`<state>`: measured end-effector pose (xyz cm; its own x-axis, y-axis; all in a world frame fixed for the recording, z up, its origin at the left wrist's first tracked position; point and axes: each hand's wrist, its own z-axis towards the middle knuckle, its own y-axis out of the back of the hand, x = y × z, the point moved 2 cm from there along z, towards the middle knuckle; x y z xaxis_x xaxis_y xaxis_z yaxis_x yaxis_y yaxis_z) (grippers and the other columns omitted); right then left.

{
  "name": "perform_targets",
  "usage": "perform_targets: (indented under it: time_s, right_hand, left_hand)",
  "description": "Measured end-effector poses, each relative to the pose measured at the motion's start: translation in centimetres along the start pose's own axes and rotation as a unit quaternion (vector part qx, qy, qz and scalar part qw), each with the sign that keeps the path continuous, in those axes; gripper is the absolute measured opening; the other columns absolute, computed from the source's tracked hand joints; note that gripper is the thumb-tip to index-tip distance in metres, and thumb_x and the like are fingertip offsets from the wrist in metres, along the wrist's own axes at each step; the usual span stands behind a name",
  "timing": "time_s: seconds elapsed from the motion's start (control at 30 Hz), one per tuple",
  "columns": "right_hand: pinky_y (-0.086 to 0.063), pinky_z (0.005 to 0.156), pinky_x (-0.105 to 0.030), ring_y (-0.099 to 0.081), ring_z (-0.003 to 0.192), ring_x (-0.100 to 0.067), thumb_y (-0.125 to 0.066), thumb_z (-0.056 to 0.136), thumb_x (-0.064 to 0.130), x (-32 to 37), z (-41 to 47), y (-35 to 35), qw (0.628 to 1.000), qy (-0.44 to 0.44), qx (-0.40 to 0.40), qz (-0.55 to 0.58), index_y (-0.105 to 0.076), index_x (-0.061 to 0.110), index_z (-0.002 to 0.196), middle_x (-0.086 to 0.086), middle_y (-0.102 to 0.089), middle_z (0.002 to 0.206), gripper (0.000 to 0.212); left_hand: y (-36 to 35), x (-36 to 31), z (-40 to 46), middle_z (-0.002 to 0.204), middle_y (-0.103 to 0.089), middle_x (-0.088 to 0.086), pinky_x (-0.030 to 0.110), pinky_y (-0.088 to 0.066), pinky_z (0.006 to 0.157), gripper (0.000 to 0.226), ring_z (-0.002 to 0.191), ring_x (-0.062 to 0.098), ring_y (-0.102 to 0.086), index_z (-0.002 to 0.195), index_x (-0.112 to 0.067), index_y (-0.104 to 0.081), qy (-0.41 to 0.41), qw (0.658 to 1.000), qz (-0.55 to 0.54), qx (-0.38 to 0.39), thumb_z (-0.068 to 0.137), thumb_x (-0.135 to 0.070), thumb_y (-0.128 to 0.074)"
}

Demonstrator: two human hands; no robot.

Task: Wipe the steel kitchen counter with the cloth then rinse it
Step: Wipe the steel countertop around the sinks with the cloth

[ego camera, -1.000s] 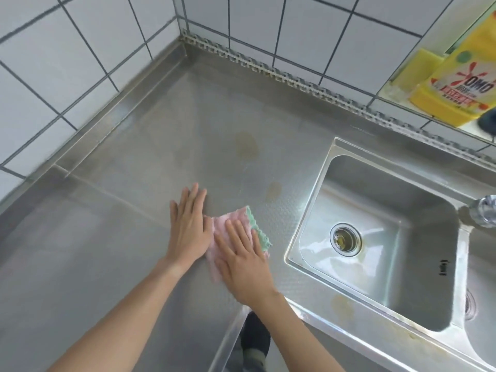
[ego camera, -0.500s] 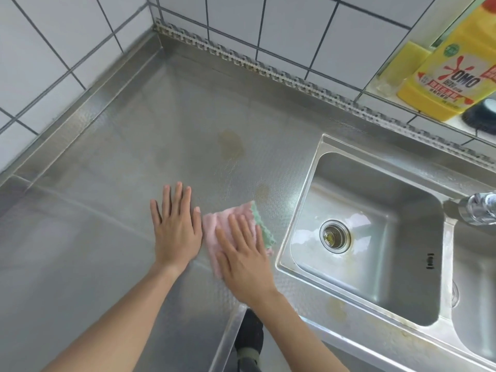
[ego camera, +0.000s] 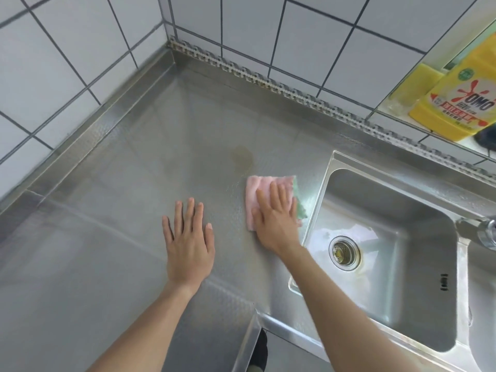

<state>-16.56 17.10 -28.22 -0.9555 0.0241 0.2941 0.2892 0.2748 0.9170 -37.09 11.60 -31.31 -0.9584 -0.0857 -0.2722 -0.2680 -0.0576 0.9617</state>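
Now two flat hands: right hand (ego camera: 276, 218) presses one cloth (ego camera: 261, 185), left hand (ego camera: 188, 242) bare.

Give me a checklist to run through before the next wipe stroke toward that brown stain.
1. Cloth flat under the right hand: ok, straight fingers press it on the counter.
2. Left hand clear of the stroke: ok, it lies flat on the counter, apart from the cloth.
3. Stain not yet wiped: ok as a target, it lies just beyond the cloth's far edge.
4. Path to the stain free: ok, nothing stands between cloth and stain.
5. Cloth clear of the sink: ok, though its green edge lies close to the rim.
6. Cloth wet enough: cannot tell.
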Motion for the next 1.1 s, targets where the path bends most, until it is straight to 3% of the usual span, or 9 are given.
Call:
perform_targets:
  time_s: [0.13, 0.27, 0.43, 0.6, 0.73, 0.87, 0.97, 1.03, 1.1]
  right_hand:
    - [0.002, 0.127, -0.055, 0.013, 0.158, -0.028, -0.021, 0.110, 0.042, 3.1, -5.7, -3.2, 0.990, 0.141, 0.016, -0.016, -0.021, 0.027, 0.163, -0.007, -0.001, 0.172, 0.055]
    - [-0.003, 0.128, -0.049, 0.003, 0.160, -0.021, -0.027, 0.111, 0.045, -1.6, -8.6, -2.6, 0.969, 0.236, 0.036, -0.068, -0.018, 0.030, 0.164, 0.002, -0.004, 0.173, 0.056]
    - [-0.003, 0.127, -0.052, 0.015, 0.158, -0.020, -0.026, 0.108, 0.049, -6.7, -2.3, 1.0, 0.992, 0.103, 0.040, -0.060, -0.005, 0.033, 0.163, 0.003, 0.010, 0.171, 0.061]
    - [0.008, 0.126, -0.054, 0.015, 0.158, -0.025, -0.023, 0.110, 0.040, -0.8, 4.6, 0.7, 1.000, 0.001, 0.010, -0.003, -0.013, 0.032, 0.163, -0.006, 0.007, 0.173, 0.054]
    - [0.004, 0.126, -0.054, 0.015, 0.158, -0.024, -0.025, 0.111, 0.038, 3.9, 2.1, -1.8, 0.993, 0.120, 0.013, -0.014, -0.017, 0.031, 0.163, -0.004, 0.003, 0.173, 0.053]
    - [-0.003, 0.128, -0.052, 0.004, 0.160, -0.023, -0.030, 0.111, 0.040, 0.3, -3.5, -2.4, 0.963, 0.265, 0.029, -0.042, -0.023, 0.030, 0.163, -0.001, -0.007, 0.172, 0.053]
    - [-0.004, 0.127, -0.050, 0.002, 0.160, -0.021, -0.030, 0.110, 0.045, -4.5, -2.9, -0.6, 0.949, 0.303, 0.042, -0.081, -0.017, 0.032, 0.163, 0.003, -0.006, 0.173, 0.057]
    - [-0.010, 0.126, -0.054, 0.002, 0.160, -0.021, -0.023, 0.108, 0.048, -7.1, 0.1, 1.2, 0.957, 0.269, 0.045, -0.094, -0.015, 0.031, 0.163, 0.003, -0.004, 0.172, 0.058]
    - [-0.011, 0.126, -0.055, 0.004, 0.159, -0.022, -0.014, 0.105, 0.052, -8.6, 4.0, 2.7, 0.975, 0.199, 0.042, -0.091, -0.010, 0.031, 0.163, 0.002, 0.001, 0.172, 0.062]
  left_hand:
    - [-0.1, 0.0, 0.1, 0.169, -0.033, 0.009, 0.059, -0.013, 0.128, 0.057, 0.161, 0.030, -0.018, 0.157, -0.012, -0.041, -0.002, 1.000, 0.005, -0.002, 0.106, -0.034, -0.032]
    - [-0.4, 0.2, 0.0, 0.168, -0.035, 0.009, 0.060, -0.015, 0.128, 0.057, 0.161, 0.031, -0.019, 0.157, -0.011, -0.042, -0.007, 1.000, 0.007, -0.014, 0.106, -0.035, -0.032]
    - [-0.6, 0.2, 0.0, 0.168, -0.036, 0.008, 0.060, -0.017, 0.127, 0.056, 0.161, 0.030, -0.019, 0.156, -0.012, -0.044, -0.004, 1.000, -0.001, -0.024, 0.107, -0.036, -0.033]
    - [-0.7, 0.3, 0.0, 0.168, -0.036, 0.006, 0.059, -0.018, 0.127, 0.055, 0.161, 0.028, -0.020, 0.156, -0.014, -0.044, 0.000, 1.000, 0.012, -0.028, 0.106, -0.037, -0.036]
    - [-0.2, 0.2, 0.0, 0.164, -0.043, 0.004, 0.055, -0.024, 0.125, 0.051, 0.157, 0.028, -0.030, 0.152, -0.016, -0.050, 0.009, 0.999, 0.029, -0.025, 0.106, -0.035, -0.037]
    - [1.0, 1.3, 2.6, 0.144, -0.061, 0.001, 0.049, -0.037, 0.107, 0.037, 0.137, 0.027, -0.055, 0.128, -0.018, -0.065, 0.018, 0.997, 0.008, -0.078, 0.102, -0.030, -0.041]
    - [1.0, 1.8, 5.3, 0.161, -0.045, 0.010, 0.059, -0.021, 0.120, 0.048, 0.154, 0.030, -0.035, 0.144, -0.010, -0.053, 0.134, 0.989, 0.011, -0.054, 0.104, -0.034, -0.044]
    - [0.2, 1.5, 6.2, 0.172, -0.026, 0.009, 0.064, -0.006, 0.125, 0.059, 0.162, 0.027, -0.013, 0.158, -0.010, -0.037, 0.200, 0.979, -0.002, -0.031, 0.107, -0.040, -0.040]
    - [-0.5, 1.3, 6.3, 0.172, -0.024, 0.009, 0.066, -0.004, 0.125, 0.064, 0.163, 0.026, -0.010, 0.160, -0.011, -0.033, 0.199, 0.979, 0.020, -0.043, 0.105, -0.044, -0.035]
